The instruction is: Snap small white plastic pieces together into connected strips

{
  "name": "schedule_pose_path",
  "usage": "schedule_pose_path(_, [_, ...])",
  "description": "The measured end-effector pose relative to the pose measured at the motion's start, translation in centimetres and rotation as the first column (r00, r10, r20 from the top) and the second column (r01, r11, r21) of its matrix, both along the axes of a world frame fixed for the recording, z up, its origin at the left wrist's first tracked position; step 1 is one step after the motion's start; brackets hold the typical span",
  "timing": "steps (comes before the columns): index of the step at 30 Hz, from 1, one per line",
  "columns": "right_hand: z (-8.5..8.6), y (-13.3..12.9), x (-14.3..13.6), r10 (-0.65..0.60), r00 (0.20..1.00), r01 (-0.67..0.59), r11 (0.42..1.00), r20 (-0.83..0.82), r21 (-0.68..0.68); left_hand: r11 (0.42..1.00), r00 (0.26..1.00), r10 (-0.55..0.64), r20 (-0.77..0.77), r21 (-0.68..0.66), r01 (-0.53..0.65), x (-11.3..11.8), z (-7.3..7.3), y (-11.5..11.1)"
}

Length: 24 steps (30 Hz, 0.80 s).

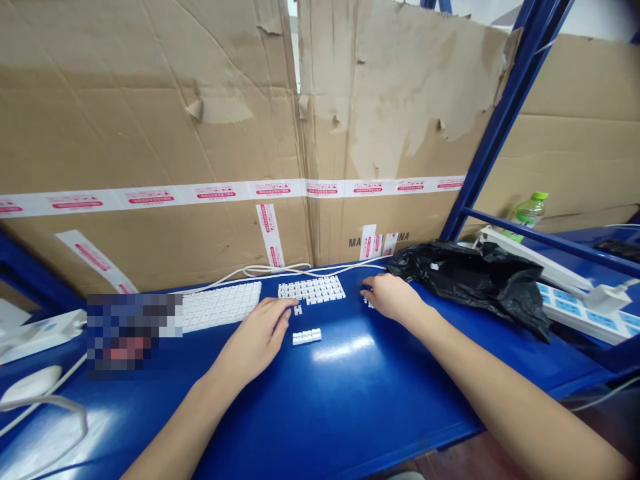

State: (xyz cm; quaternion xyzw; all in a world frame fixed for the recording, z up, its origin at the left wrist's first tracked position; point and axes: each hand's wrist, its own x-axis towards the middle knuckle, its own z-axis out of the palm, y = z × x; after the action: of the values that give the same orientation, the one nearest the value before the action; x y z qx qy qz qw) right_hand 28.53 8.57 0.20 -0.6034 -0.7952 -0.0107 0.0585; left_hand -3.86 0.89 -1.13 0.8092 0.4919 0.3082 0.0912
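Note:
Small white pieces that look like keycaps lie in a block of rows point(313, 289) on the blue table. My left hand point(260, 333) rests palm down at the near left corner of this block. Its fingers are stretched out, with the tips next to a small loose cluster of white pieces point(299, 310). My right hand point(393, 297) is to the right of the block, fingers bent downward and apart over a few more white pieces point(369, 303), which it partly hides. Closer to me sits a short double row of white pieces point(307, 337).
A white keyboard point(220, 307) lies left of the block, beside a blurred-out patch. White cables run along the cardboard wall point(200, 133). At right are a black plastic bag point(470, 280), a power strip point(585, 310) and a green-capped bottle point(527, 213). A mouse point(33, 387) is far left.

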Motion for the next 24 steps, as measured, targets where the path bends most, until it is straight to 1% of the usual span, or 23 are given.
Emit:
schedule_pose_path(3, [0.1,-0.1,-0.3,0.021,1.000,-0.021,1.000,-0.022,0.003,0.993,0.994,-0.109,-0.017,0.037,0.110,-0.3,-0.6,0.4])
schedule_pose_path(5, [0.1,0.0,-0.4,0.033,0.999,-0.032,0.999,-0.040,0.014,0.988,0.988,-0.148,-0.033,0.035,0.149,-0.4,-0.9,0.7])
schedule_pose_path(8, [0.1,0.2,-0.4,0.050,0.997,-0.048,0.998,-0.066,0.033,0.992,0.991,-0.124,-0.043,0.013,0.124,-0.5,-1.0,0.8])
schedule_pose_path(11, [0.2,0.2,-0.4,0.066,0.994,-0.061,0.997,-0.089,0.049,0.995,0.993,-0.103,-0.053,-0.002,0.103,-0.4,-0.6,0.8])
schedule_pose_path(17, [0.7,0.3,-0.3,0.084,0.988,-0.074,0.994,-0.131,0.080,0.995,0.994,-0.104,-0.032,-0.009,0.104,-0.3,-0.2,0.7])
schedule_pose_path(21, [0.9,0.6,-0.1,0.129,0.967,-0.102,0.986,-0.220,0.131,0.996,0.996,-0.085,0.003,0.001,0.085,-0.2,-0.2,0.7])
schedule_pose_path(24, [1.0,0.6,-0.1,0.199,0.930,-0.148,0.972,-0.309,0.180,0.998,0.997,-0.031,0.071,0.050,0.028,0.0,0.0,0.6])
